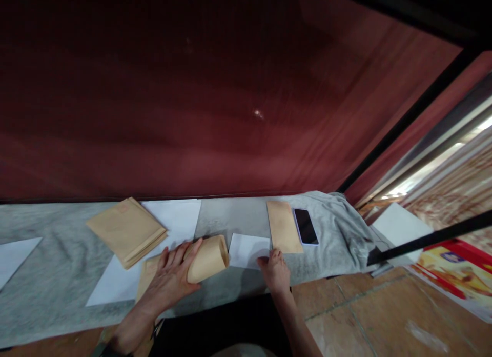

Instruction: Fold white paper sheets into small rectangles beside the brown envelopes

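Note:
My left hand [175,275] lies with spread fingers on a brown paper envelope [207,258], whose right part curls up and over beside the thumb. To its right is a small white sheet [249,250] on the grey cloth. My right hand [275,272] has its thumb at the sheet's right edge and its bent fingers by the lower left corner of a flat brown envelope [284,226]. Whether those fingers pinch the sheet is hard to tell. A stack of brown envelopes [126,231] rests on larger white paper [177,216] at the left.
A phone [306,226] lies right of the flat envelope. Another white sheet [17,254] is at the far left. A dark red panel [192,116] rises behind the cloth. Black bars [407,116], a white box [402,226] and a colourful box [457,275] stand at the right.

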Tool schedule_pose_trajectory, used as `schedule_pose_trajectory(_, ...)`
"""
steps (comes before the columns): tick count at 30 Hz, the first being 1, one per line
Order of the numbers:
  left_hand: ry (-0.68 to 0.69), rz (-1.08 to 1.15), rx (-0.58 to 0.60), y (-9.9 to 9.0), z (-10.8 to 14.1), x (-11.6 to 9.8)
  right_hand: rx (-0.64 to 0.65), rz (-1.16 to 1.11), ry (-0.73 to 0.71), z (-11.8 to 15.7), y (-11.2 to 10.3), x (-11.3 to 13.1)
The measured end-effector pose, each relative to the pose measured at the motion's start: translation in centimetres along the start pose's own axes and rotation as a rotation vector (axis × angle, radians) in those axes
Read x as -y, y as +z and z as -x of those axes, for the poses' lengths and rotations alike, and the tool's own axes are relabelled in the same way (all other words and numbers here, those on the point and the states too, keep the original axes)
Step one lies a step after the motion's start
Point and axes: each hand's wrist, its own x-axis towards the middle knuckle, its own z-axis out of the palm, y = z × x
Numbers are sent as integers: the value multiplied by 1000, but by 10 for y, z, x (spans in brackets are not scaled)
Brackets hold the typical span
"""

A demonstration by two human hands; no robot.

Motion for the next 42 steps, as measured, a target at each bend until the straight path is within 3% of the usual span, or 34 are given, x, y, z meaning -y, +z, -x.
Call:
schedule_pose_trajectory(15, -4, 17, -24, 2, 8, 2, 63, -669, -97, -10, -19, 1)
schedule_pose_trajectory(22, -9, 28, -7, 1, 6, -1, 51, -638, -153, -13, -33, 5)
schedule_pose_trajectory(27, -31, 56, 15, 8, 3, 3, -16, -666, -136, -23, -53, 6)
schedule_pose_trajectory(30, -29, 151, 37, 10, -1, 2, 12, -693, -187, -32, -64, 8)
schedule_pose_trajectory(33, 8, 444, 36, 3, -10, -15, 90, -704, -251, -36, -68, 13)
schedule_pose_trajectory(37, -21, 902, 33, -8, -29, -64, 255, -668, -357, -34, -61, 27)
schedule_pose_trajectory(40, -59, 1012, 18, -10, -42, -95, 357, -669, -416, -30, -55, 38)
schedule_pose_trajectory(42, -114, 1039, -26, -8, -47, -107, 382, -723, -382, -28, -52, 41)
